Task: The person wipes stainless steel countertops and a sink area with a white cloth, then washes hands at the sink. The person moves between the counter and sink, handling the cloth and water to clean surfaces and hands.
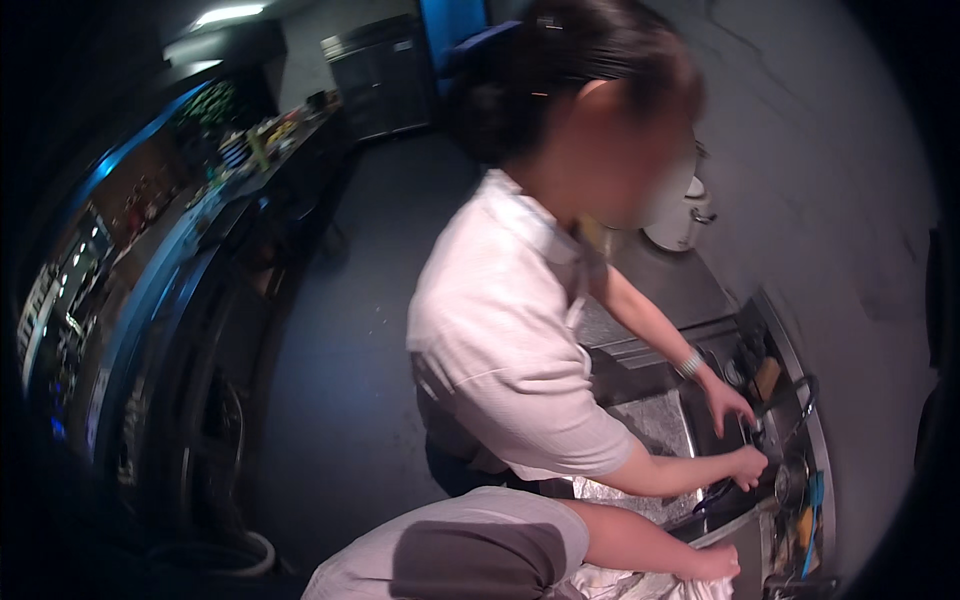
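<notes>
My left hand (714, 562) reaches in from the bottom, its fingers closed on a bunched white cloth (705, 589). It is at the near side of a steel sink divider (731, 525). My right hand is out of view. Beyond the divider lies a sink basin (649, 420) with a wet, shiny metal bottom. A co-worker in a light short-sleeved shirt (510, 360) bends over this basin. One co-worker's hand (726, 405) is spread above its far edge, and the other hand (748, 466) is closed near the tap side. What that hand holds is not clear.
A faucet (808, 397) rises at the sink's back edge. Along that ledge are a brown block (765, 379), a blue-handled tool (816, 487) and a round metal container (791, 480). A white lidded pot (679, 221) stands on the steel counter (637, 277). Behind the co-worker runs a cluttered counter (277, 154).
</notes>
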Available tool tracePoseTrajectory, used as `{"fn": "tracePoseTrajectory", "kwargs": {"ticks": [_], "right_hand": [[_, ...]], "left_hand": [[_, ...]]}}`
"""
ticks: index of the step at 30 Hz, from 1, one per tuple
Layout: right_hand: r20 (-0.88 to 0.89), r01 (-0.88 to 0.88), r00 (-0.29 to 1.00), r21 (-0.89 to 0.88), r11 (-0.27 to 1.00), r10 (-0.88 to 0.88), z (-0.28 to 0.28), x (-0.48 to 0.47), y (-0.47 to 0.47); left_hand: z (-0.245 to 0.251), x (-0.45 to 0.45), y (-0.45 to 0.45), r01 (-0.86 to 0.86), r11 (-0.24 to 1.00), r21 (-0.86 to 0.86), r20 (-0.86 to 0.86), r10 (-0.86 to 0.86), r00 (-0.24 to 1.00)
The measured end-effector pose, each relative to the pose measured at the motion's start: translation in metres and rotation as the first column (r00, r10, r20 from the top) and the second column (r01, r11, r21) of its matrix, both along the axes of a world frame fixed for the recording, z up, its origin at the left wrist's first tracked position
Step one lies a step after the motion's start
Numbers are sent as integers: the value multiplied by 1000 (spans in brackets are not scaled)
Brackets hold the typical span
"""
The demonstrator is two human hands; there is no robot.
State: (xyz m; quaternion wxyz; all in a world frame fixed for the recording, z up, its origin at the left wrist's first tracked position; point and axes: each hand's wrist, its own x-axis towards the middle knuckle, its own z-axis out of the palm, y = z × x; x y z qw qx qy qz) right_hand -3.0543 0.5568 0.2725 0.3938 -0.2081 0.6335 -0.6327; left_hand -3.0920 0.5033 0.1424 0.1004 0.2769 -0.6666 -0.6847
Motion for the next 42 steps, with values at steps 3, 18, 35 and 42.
{"fn": "tracePoseTrajectory", "kwargs": {"ticks": [3,18,35,42], "right_hand": [[2,-86,996,15,996,86,-5,-5,3],[653,140,757,-132,981,-20,-110,-95,72],[-468,326,839,27,945,-276,-43,-109,116],[114,250,967,-254,934,-228,-18,-108,125]], "left_hand": [[6,0,-5,7,995,-99,-49,-12,999],[39,53,76,206,619,-758,80,-226,971],[-84,-11,36,-306,911,276,-94,343,935],[-47,9,33,-202,847,492,184,126,975]]}}
